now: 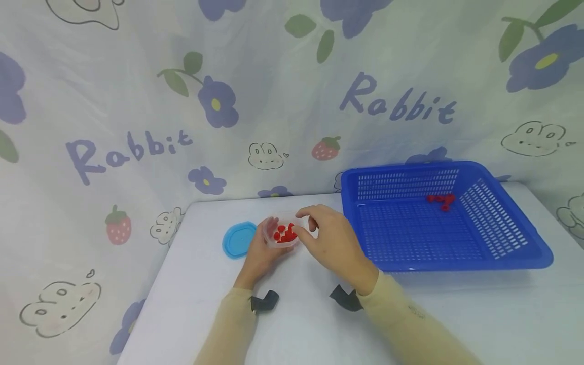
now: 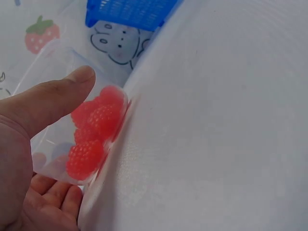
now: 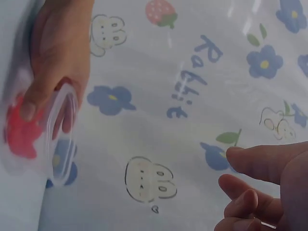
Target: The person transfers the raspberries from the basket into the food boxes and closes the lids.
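My left hand (image 1: 259, 257) grips a clear plastic container (image 2: 54, 159) around its side, thumb across the near wall and fingers under it in the left wrist view. Several red raspberries (image 2: 102, 120) lie bunched inside, against the container's bottom. Its mouth, seen in the right wrist view, faces toward my right hand (image 1: 335, 244). That hand hovers just right of the rim in the head view, fingers loosely bent, thumb and index finger apart with nothing between them. A blue lid (image 1: 239, 240) lies flat on the table, left of the container.
A large blue slotted basket (image 1: 456, 265) stands on the right side of the white table (image 1: 315, 324). More red raspberries (image 1: 444, 200) are in its far right corner. Behind the table hangs a printed curtain (image 1: 283, 101) with flowers and rabbits.
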Demonstrator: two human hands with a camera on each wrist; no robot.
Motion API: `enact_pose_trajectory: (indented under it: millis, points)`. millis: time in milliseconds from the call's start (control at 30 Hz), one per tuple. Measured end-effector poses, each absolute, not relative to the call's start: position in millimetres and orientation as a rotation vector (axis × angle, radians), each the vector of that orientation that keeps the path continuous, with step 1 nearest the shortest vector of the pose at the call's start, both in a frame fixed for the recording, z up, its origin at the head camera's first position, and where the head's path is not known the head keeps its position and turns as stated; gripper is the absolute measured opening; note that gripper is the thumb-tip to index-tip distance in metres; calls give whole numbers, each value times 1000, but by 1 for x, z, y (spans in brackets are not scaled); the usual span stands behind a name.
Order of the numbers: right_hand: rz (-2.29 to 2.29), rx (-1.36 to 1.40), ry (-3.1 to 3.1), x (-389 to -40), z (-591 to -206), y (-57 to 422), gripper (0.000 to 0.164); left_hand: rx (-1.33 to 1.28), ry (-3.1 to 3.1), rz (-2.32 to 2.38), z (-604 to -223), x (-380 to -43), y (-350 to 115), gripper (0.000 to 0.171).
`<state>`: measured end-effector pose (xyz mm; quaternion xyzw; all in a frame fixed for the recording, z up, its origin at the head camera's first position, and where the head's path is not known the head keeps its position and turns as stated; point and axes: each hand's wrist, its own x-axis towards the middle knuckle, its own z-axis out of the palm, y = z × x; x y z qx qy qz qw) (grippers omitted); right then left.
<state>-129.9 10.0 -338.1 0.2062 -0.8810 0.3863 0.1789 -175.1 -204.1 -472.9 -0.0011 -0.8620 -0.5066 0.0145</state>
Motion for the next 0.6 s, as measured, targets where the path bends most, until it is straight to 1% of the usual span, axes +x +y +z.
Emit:
enact_pose_trajectory:
  millis: [333, 600]
  points:
    - [984, 576, -2485, -135, -328, 54, 22, -25, -2693, -1587, -474, -173, -205, 97]
    - [882, 576, -2482, -147, -322, 87, 24, -20, -2697, -1579, -473, -173, -207, 95]
